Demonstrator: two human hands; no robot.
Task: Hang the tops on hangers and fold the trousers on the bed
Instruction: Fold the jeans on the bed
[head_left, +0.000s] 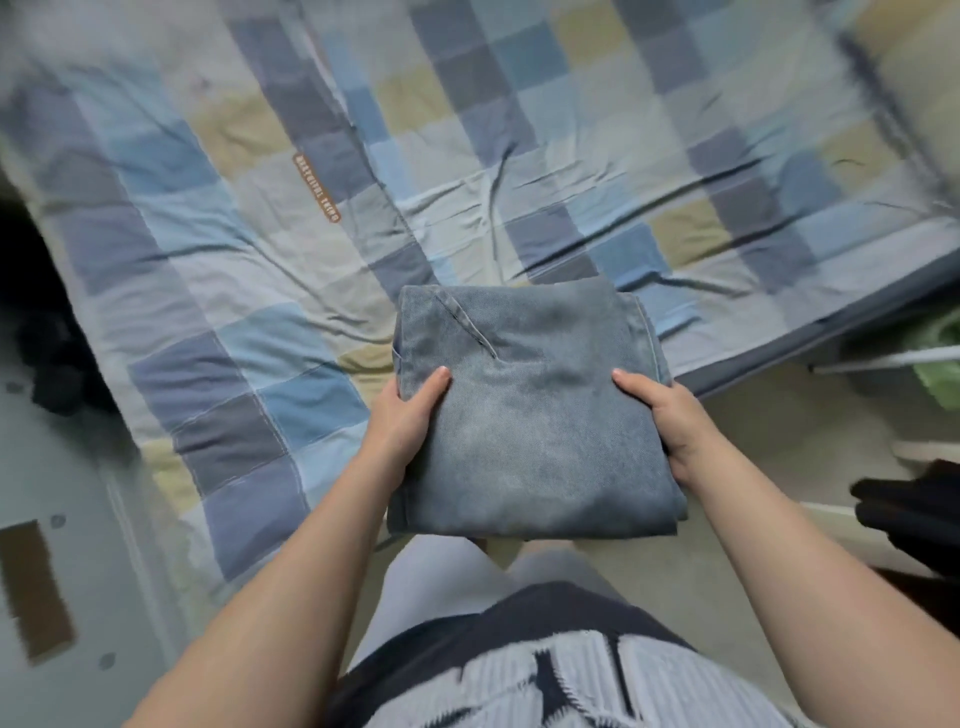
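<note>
folded jeans, held over the bed edge

the folded jeans (530, 415) look thick, soft and fairly heavy; likely to sag or unfold unless gripped at both side edges. left hand (402, 415) and right hand (670, 421) clamp those edges, thumbs on top, above the checked bed (260, 260).

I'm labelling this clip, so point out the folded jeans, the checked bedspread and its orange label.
folded jeans (530, 415), head view, middle of the top face.
checked bedspread (208, 270), head view, bare squares left of jeans.
orange label (316, 187), head view, middle of strip.
</note>
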